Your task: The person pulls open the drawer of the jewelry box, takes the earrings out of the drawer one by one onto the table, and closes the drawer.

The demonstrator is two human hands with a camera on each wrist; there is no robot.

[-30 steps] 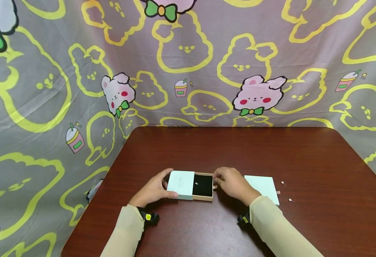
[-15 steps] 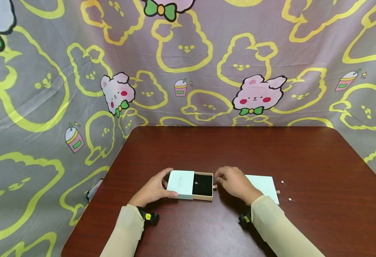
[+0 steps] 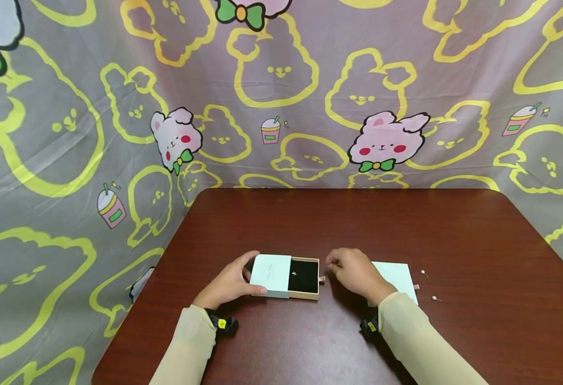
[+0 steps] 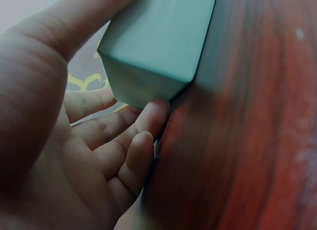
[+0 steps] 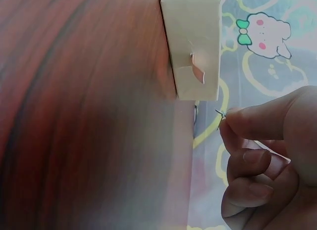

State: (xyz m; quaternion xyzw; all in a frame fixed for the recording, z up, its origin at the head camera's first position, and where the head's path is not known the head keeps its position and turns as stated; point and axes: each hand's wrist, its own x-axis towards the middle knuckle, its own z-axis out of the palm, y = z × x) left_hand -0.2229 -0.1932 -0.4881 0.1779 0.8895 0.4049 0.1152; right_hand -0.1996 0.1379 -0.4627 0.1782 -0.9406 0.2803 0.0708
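Pinching a tiny silvery piece [image 5: 221, 115], the right fingers [image 5: 260, 122] sit just beside the part-open box [image 3: 271, 271] the left fingers [image 4: 151, 118] grip.

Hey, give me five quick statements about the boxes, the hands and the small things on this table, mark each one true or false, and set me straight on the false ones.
1. The left grip holds the open box. True.
2. The open box's drawer is pushed fully shut. False: the drawer stands partway out, baring a black insert.
3. The right grip pinches a small metal piece. True.
4. Two pearl-topped pieces lie inside the second box. False: the pearl-topped pieces lie on the table, right of the second box.
5. A pink tab sticks out at the second box's right end. True.
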